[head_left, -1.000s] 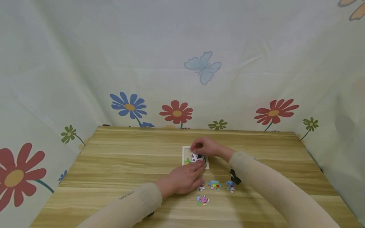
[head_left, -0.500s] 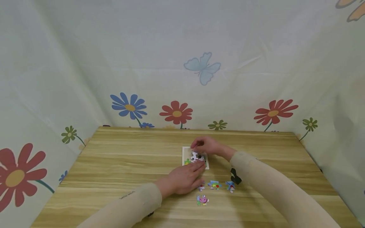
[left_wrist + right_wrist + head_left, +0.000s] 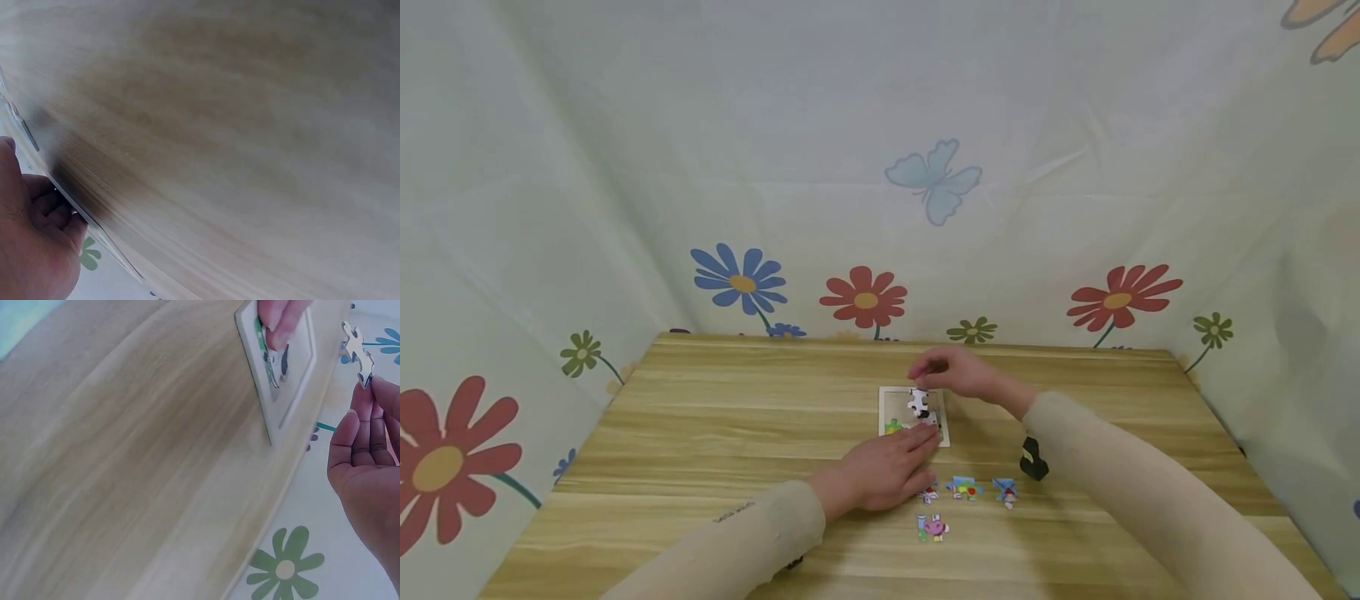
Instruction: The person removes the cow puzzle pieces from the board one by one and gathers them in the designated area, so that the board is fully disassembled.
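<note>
My right hand [image 3: 958, 372] pinches a white puzzle piece with black patches [image 3: 918, 402] between thumb and fingertips. In the right wrist view the same piece [image 3: 359, 353] stands tilted on edge, raised off the tray. Below it lies a small puzzle tray with a pale rim [image 3: 882, 408], partly filled with green, yellow and black-and-white pieces. My left hand [image 3: 883, 471] lies over the tray's near edge with its fingers extended onto the pieces, hiding that part. In the left wrist view, the left hand [image 3: 37, 237] shows at the tray's edge.
Several loose puzzle pieces lie on the wooden table [image 3: 737, 400] nearer me: one blue and yellow [image 3: 965, 487], one blue and red [image 3: 1005, 492], one pink-faced [image 3: 933, 527], and one partly under the left hand [image 3: 928, 493]. A flowered cloth [image 3: 775, 167] hangs behind the table.
My right hand has lifted the black-and-white piece up and slightly right, turning it more upright above the tray. The left hand has kept its place.
</note>
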A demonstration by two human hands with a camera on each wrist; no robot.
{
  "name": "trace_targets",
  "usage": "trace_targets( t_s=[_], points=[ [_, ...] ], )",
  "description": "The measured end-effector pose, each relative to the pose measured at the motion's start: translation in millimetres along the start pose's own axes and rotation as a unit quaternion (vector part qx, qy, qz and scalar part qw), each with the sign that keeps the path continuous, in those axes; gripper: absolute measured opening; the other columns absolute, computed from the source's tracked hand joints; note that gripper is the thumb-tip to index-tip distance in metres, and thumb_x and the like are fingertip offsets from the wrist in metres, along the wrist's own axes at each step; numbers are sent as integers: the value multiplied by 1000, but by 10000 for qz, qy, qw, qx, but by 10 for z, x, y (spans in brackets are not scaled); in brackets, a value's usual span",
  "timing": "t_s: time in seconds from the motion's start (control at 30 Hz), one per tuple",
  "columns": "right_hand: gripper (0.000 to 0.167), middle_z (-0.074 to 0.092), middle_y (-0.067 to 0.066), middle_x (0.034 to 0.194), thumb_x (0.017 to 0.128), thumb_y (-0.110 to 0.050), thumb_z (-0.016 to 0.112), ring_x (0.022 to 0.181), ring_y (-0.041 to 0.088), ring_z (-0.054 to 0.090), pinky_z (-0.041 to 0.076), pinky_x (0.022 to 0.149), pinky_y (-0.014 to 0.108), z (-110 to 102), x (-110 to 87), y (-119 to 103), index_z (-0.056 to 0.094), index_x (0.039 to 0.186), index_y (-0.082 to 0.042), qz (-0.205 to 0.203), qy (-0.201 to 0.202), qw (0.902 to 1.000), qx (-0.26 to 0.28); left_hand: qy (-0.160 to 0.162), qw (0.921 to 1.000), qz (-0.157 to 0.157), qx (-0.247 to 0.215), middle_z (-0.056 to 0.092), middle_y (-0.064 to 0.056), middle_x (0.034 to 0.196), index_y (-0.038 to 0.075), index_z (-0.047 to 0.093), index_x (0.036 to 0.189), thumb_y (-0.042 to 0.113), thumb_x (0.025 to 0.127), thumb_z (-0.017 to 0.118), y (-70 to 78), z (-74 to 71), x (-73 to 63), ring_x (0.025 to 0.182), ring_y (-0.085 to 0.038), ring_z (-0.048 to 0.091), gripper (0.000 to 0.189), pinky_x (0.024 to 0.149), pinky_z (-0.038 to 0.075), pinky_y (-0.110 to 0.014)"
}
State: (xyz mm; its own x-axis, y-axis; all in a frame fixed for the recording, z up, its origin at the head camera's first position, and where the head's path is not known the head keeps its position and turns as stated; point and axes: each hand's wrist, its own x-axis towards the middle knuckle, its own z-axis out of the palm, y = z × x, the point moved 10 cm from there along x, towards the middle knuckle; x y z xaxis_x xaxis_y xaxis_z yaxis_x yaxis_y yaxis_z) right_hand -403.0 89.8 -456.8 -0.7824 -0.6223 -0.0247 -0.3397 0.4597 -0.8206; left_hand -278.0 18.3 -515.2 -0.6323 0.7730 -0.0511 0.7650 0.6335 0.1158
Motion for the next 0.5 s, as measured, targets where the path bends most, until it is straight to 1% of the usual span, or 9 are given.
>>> trace_targets(
  t_s=[0.1,0.27,0.33,0.43,0.5],
  points=[
    [23,75,16,119,104,-11,72,106,17,68,56,97,37,-38,-78,-21,74,121,4,23,-26,10000,-17,-17,10000,4,-55,29,-7,176,7,34,168,46,116,35,-2,1,-4,162,-20,26,64,130,27,-34],
    [23,77,11,113,102,-9,73,100,16,67,57,91,33,-81,-209,-43,74,120,6,-63,-74,9999,-33,-22,10000,7,-88,29,-7,176,8,34,168,45,117,36,-5,-21,-19,162,-20,27,63,130,27,-34],
    [22,76,10,112,102,-8,73,100,16,67,57,90,32,-92,-271,-26,74,119,6,-34,-85,10000,23,-38,9999,-6,-96,29,-6,175,9,34,168,45,117,37,-7,-30,-23,162,-20,27,63,130,27,-34],
    [22,76,12,113,102,-9,73,100,17,67,57,91,31,-87,-375,10,74,119,5,88,-130,9998,142,-87,9999,-35,-89,29,-6,175,10,35,168,46,117,36,-15,-34,-25,162,-19,26,63,130,27,-34],
    [21,76,11,114,103,-10,73,101,18,67,57,91,30,-70,-452,27,75,119,3,190,-169,9996,154,-119,9999,-44,-69,28,-5,176,11,35,168,46,117,36,-20,-31,-26,162,-19,26,63,130,28,-34]
  ],
)
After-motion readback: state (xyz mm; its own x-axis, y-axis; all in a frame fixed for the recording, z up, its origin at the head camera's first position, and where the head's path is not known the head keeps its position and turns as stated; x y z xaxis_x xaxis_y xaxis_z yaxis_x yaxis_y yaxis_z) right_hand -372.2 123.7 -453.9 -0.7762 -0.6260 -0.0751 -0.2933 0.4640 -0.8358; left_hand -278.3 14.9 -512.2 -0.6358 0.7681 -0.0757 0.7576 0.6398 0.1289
